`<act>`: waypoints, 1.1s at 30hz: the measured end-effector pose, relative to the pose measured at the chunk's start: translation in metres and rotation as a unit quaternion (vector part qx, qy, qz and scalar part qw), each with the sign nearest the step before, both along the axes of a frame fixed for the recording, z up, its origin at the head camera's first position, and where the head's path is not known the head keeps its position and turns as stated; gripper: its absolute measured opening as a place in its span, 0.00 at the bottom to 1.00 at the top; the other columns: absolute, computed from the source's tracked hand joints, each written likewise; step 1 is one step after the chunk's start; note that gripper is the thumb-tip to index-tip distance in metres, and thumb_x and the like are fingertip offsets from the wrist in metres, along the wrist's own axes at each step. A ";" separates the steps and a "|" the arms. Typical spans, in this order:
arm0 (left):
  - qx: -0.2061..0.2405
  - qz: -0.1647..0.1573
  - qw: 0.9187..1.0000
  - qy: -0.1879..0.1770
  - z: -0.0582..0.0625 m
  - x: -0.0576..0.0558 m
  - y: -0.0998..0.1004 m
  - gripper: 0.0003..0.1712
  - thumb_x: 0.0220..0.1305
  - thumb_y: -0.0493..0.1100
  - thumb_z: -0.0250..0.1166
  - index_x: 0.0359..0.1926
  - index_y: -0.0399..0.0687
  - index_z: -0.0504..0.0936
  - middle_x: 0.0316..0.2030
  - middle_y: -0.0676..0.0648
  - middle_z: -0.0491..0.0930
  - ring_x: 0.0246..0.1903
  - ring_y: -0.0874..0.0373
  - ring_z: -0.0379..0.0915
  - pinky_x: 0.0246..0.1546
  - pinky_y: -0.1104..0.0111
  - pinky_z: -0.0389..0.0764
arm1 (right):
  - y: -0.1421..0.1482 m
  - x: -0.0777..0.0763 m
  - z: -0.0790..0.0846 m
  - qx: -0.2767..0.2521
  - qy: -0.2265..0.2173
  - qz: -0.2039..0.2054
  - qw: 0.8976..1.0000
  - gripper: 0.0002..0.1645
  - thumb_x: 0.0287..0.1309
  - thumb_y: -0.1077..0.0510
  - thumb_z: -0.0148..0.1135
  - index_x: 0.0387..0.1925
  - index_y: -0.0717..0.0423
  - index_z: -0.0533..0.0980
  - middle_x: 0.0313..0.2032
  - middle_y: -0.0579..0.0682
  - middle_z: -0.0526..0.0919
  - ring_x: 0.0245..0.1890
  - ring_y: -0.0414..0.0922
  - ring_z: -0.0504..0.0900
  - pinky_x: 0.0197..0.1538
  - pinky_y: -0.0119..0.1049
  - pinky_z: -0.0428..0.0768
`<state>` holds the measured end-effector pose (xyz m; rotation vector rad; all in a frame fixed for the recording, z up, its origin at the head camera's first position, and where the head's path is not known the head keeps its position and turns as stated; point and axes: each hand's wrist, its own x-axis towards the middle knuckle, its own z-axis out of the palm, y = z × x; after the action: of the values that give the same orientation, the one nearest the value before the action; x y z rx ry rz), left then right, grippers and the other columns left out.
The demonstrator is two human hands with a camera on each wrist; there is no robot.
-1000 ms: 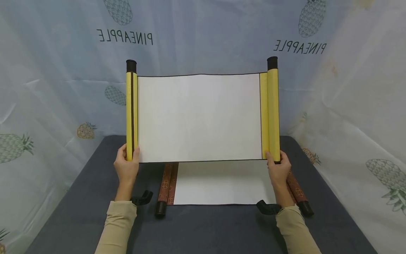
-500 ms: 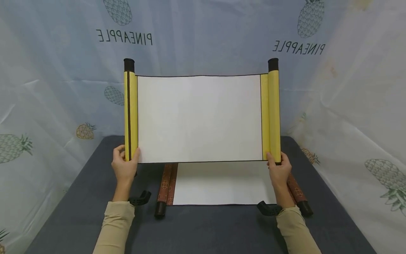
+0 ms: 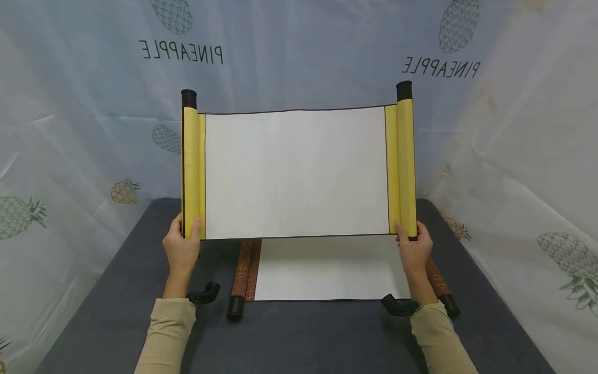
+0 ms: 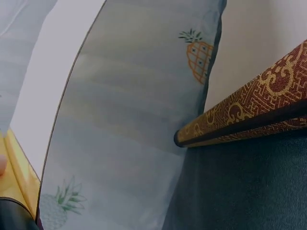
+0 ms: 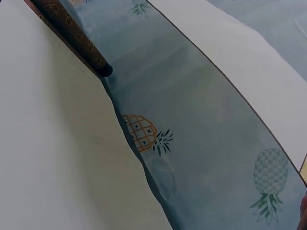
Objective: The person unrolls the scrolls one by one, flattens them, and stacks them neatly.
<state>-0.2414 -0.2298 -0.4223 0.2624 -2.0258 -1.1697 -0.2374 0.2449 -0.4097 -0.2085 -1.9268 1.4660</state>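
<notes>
A hanging scroll (image 3: 296,174) with blank white paper and yellow rollers is held up, part unrolled, above the table. My left hand (image 3: 181,252) grips the lower end of its left roller (image 3: 190,171), thumb in front. Around the lower end of the right roller (image 3: 406,166) my right hand (image 3: 416,252) is curled, thumb on the yellow border. Black caps top both rollers. Below, a second scroll (image 3: 327,270) with white paper and patterned brown rollers lies spread on the table, its far part hidden behind the raised one.
The dark grey table (image 3: 299,337) runs back to a pale curtain (image 3: 299,57) with pineapple prints, which also hangs at both sides. A brown roller (image 4: 254,100) of the lower scroll shows in the left wrist view. Black wrist mounts (image 3: 204,294) stick out beside the forearms.
My left hand has moved slightly left and turned the left roller, so its dark stripe has shifted to the outer edge. The right hand has moved slightly right with its roller.
</notes>
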 end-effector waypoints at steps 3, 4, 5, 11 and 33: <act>-0.007 -0.003 1.000 -0.020 0.000 0.002 -0.001 0.27 0.67 0.46 0.59 0.59 0.31 0.73 0.46 0.29 0.81 0.28 0.87 0.59 0.30 0.92 0.60 | 0.005 -0.005 -0.006 0.006 0.000 -0.009 1.000 0.21 0.59 0.62 0.64 0.51 0.71 0.73 0.23 0.29 0.71 0.20 0.25 0.73 0.24 0.18 0.71; -0.006 -0.004 1.000 -0.023 0.000 0.003 -0.001 0.27 0.67 0.47 0.59 0.59 0.32 0.73 0.46 0.29 0.81 0.28 0.88 0.59 0.30 0.93 0.60 | 0.006 -0.005 -0.007 0.007 0.000 -0.011 1.000 0.21 0.59 0.62 0.64 0.51 0.70 0.73 0.24 0.29 0.72 0.20 0.25 0.73 0.24 0.18 0.71; 0.000 -0.007 1.000 -0.023 0.000 0.003 -0.001 0.27 0.67 0.47 0.59 0.59 0.32 0.73 0.47 0.29 0.81 0.29 0.88 0.59 0.30 0.93 0.60 | 0.007 -0.005 -0.007 0.008 0.000 -0.013 1.000 0.21 0.59 0.61 0.64 0.50 0.70 0.73 0.24 0.29 0.72 0.20 0.25 0.73 0.24 0.17 0.71; 0.060 -0.027 0.998 -0.014 0.001 0.001 -0.005 0.28 0.60 0.44 0.66 0.58 0.33 0.75 0.46 0.30 0.83 0.28 0.89 0.65 0.28 0.93 0.66 | 0.011 -0.004 -0.007 0.007 -0.001 -0.011 1.000 0.21 0.60 0.61 0.63 0.51 0.70 0.73 0.25 0.28 0.72 0.21 0.24 0.74 0.26 0.17 0.73; 0.080 -0.095 0.981 -0.149 -0.007 0.018 0.004 0.31 0.63 0.51 0.64 0.59 0.33 0.75 0.50 0.28 0.80 0.25 0.88 0.67 0.27 0.89 0.71 | 0.041 0.015 -0.012 -0.118 -0.122 0.000 0.985 0.18 0.56 0.55 0.68 0.46 0.57 0.76 0.22 0.29 0.78 0.18 0.27 0.78 0.25 0.20 0.77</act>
<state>-0.2229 -0.2255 -0.4292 0.3470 -2.2552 -1.4910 -0.2228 0.2859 -0.4215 -0.5181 -1.9347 1.7366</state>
